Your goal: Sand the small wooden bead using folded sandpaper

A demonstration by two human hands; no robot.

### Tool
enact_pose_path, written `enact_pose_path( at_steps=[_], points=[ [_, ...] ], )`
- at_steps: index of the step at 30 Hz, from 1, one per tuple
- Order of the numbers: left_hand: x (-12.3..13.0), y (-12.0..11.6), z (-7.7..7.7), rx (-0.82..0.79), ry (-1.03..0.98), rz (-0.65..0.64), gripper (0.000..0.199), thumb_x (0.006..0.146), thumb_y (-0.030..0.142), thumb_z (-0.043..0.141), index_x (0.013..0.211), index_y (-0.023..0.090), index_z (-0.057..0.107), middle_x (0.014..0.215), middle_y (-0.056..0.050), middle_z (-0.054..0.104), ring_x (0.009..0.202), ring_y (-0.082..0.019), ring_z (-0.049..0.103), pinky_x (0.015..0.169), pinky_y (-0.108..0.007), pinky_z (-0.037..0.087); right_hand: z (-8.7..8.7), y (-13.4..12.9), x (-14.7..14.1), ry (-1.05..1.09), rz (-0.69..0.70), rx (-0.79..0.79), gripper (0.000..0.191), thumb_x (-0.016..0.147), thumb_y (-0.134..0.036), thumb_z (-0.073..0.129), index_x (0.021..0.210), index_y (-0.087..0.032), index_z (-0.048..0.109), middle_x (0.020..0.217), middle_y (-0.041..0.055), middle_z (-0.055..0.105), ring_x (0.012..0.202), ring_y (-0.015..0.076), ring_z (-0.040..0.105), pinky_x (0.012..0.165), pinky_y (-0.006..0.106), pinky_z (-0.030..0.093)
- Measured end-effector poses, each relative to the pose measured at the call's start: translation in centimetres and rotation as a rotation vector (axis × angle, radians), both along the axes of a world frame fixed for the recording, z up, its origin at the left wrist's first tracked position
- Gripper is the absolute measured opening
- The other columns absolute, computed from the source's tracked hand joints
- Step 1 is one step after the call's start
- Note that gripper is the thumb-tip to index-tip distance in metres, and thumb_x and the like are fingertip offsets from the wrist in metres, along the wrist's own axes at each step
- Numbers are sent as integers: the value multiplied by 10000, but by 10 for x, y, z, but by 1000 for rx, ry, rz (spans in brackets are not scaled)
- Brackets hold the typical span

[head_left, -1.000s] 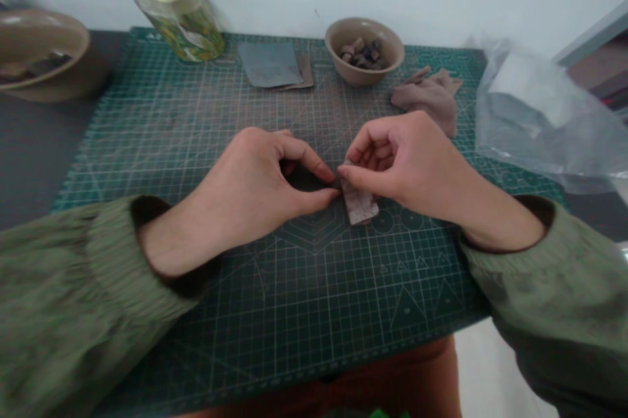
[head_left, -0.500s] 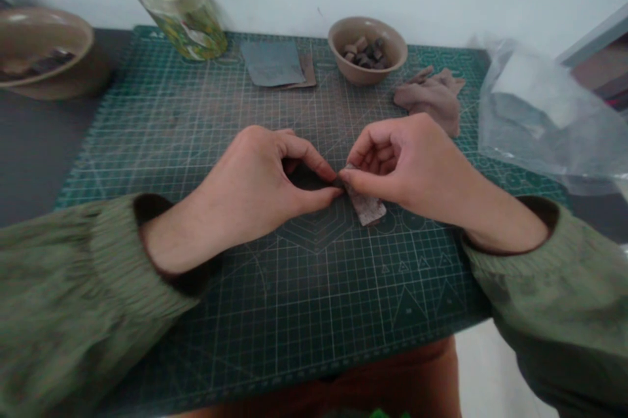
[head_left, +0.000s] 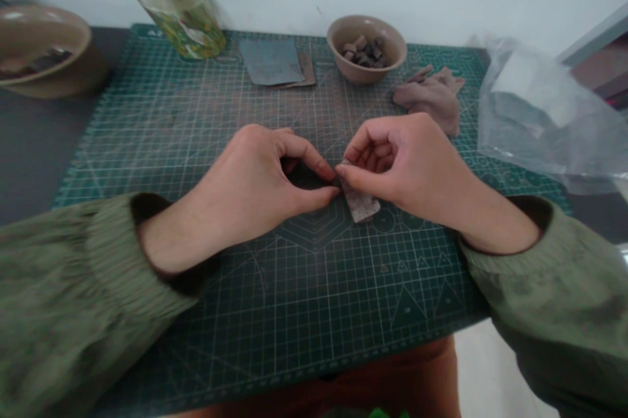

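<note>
Over the middle of the green cutting mat (head_left: 304, 313), my two hands meet at the fingertips. My right hand (head_left: 407, 156) pinches a small, worn, greyish strip that looks like sandpaper (head_left: 362, 205); its lower end sticks out below my thumb. Thumb and forefinger of my left hand (head_left: 260, 173) are closed at the strip's left edge, around a small dark piece that is almost wholly hidden by the fingertips. I cannot make out its kind.
A bowl of small brown and dark blocks (head_left: 338, 65) stands at the back, with grey and brown sheets (head_left: 272, 63) left of it. A crumpled brown cloth (head_left: 432, 101), a clear plastic bag (head_left: 544, 123), a pump bottle (head_left: 189, 19) and a larger bowl (head_left: 73, 71) surround the work area.
The strip and my right fingertips have shifted slightly left against my left fingertips. Both hands keep their pinch.
</note>
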State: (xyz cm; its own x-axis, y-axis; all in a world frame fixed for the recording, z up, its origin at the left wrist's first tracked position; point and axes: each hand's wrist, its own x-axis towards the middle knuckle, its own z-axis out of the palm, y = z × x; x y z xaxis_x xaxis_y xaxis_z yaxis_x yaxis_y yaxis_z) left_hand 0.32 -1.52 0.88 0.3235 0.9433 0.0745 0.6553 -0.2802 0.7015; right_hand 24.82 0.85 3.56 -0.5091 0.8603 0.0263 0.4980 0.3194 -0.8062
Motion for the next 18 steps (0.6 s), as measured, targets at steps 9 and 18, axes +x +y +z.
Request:
enact_pose_path(
  at_steps=[9,18],
  points=[
    [0,0,-1,15,-41,-15,174,837,470,929,932,325,928,876,18,834,765,-190,712,698,-340,468,2,1,2,39,40,-109,135,917,-211,883,859,-236,764,742,11,814,638,185,752,597,313,586],
    [2,0,0,-1,-30,2,171,836,461,929,928,317,931,878,22,834,774,-190,718,727,-340,481,0,3,3,21,72,-72,117,933,-216,867,874,-219,766,741,3,799,642,165,738,618,302,576]
  ],
)
